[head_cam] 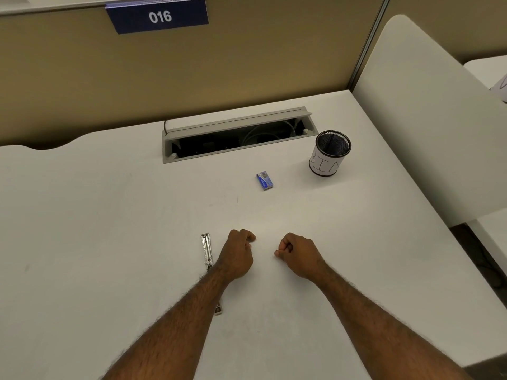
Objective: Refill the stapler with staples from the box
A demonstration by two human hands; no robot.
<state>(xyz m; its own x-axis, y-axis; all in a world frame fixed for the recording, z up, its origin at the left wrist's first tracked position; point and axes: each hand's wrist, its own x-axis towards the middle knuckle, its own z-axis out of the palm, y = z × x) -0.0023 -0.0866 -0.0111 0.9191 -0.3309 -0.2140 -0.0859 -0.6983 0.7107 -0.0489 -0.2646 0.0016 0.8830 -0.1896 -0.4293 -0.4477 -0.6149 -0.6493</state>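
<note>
Scanning from the left, every place given against the staple box:

Desk (82,229): white, bearing everything below.

Number plate (157,16): blue, reading 016, fixed to the tan partition far behind and to the left of the staple box.

Stapler (206,249): bright metal, lying flat on the desk, well nearer the person than the staple box and to its left. It runs roughly front to back; the left forearm crosses its middle, so only the far end and a small near tip show. Whether it is opened out cannot be told.

Left hand (238,255): knuckles up on the desk, nearer than the staple box and slightly to its left, just beside the stapler's far end. Fingers curled in together; nothing can be seen in them.

Cable hatch (236,134): grey flap raised, wires visible inside, set into the desk behind the staple box.

Staple box (264,181): small, blue, lying closed on the desk, well apart from both hands.

Right hand (297,253): resting on the desk, nearer than the staple box and a little to its right. Fingers curled under with the thumb against them; no object visible in its grasp.

Mesh cup (330,152): black, with a white paper label wrapped round it, standing upright behind and to the right of the staple box.
</note>
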